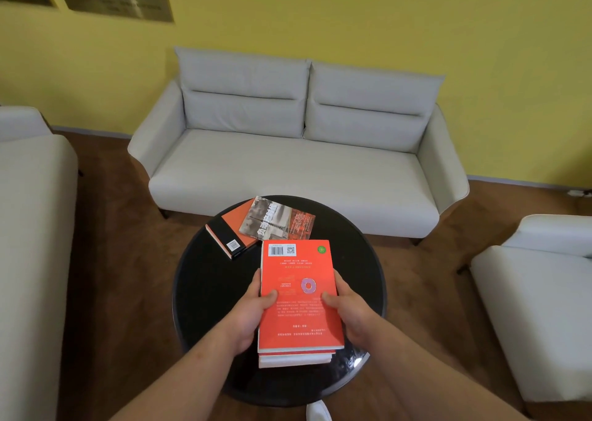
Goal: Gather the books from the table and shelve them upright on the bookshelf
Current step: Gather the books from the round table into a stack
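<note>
Red-covered, the stack of books [299,295] hangs over the near half of the round black tabletop [205,292], clasped between both hands. The left hand [253,315] grips its edge at 9 o'clock, thumb laid across the top cover; the right hand [350,313] grips likewise at 3 o'clock. Whether the stack rests on the tabletop or is lifted, I cannot tell. At 11 o'clock from it lies an orange-and-black book [230,231], flat, with a grey-covered book [277,220] overlapping its right side.
</note>
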